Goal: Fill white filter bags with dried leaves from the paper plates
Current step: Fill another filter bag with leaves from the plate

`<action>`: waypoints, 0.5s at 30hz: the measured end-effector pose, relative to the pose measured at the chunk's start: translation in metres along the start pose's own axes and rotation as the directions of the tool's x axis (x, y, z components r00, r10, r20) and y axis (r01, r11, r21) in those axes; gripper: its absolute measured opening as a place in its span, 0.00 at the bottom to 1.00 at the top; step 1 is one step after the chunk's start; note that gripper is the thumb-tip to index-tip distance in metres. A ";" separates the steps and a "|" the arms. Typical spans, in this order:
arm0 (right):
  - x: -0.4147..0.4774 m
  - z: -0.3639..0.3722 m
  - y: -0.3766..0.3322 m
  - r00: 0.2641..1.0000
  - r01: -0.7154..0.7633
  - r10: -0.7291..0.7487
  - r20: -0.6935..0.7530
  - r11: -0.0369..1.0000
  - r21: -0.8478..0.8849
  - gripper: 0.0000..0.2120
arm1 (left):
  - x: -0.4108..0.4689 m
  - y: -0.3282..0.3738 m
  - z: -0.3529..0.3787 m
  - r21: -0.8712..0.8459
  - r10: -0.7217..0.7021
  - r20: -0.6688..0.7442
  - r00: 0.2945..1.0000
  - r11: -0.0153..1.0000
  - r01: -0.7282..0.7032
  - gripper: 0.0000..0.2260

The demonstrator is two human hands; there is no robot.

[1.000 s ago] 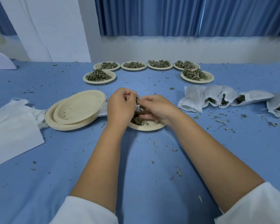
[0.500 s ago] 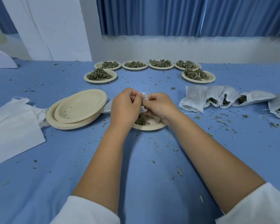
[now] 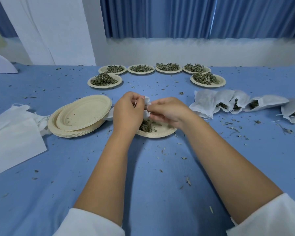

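Note:
A white filter bag (image 3: pixel 147 106) hangs between my two hands, just above a paper plate (image 3: pixel 162 132) that holds a small heap of dried leaves (image 3: pixel 146 126). My left hand (image 3: pixel 129 110) pinches the bag's top edge on its left side. My right hand (image 3: pixel 169 110) pinches the same edge from the right. Most of the bag is hidden behind my fingers.
Several leaf-filled plates (image 3: pixel 105 80) line the far table. A stack of empty plates (image 3: pixel 80 115) lies left of my hands, empty white bags (image 3: pixel 12 133) farther left. Several filled bags (image 3: pixel 228 104) lie in a row at the right. Leaf crumbs litter the blue cloth.
My hands have lifted slightly off the plate. The right hand went from putting leaves into the bag to pinching its top edge beside the left hand.

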State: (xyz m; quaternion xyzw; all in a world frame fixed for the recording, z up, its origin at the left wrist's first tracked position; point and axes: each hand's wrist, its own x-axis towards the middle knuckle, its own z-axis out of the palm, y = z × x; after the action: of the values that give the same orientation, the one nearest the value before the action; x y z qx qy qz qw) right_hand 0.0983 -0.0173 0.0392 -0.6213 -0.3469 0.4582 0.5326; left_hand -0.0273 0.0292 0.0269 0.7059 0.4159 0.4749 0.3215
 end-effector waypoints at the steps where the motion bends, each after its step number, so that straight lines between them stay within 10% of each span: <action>1: 0.001 0.002 0.002 1.000 0.000 -0.001 -0.015 1.000 -0.002 0.03 | -0.001 0.000 0.001 0.003 0.007 0.016 1.000 1.000 -0.007 0.05; 15: -0.003 -0.009 -0.011 0.999 0.031 -0.029 -0.025 0.992 0.120 0.04 | 0.000 -0.002 -0.001 0.051 -0.017 -0.034 0.999 0.999 0.018 0.05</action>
State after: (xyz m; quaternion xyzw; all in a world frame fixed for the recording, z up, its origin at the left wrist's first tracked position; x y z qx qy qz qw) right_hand 0.1068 -0.0210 0.0510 -0.5880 -0.3217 0.4631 0.5799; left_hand -0.0284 0.0298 0.0257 0.7021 0.4394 0.4729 0.3005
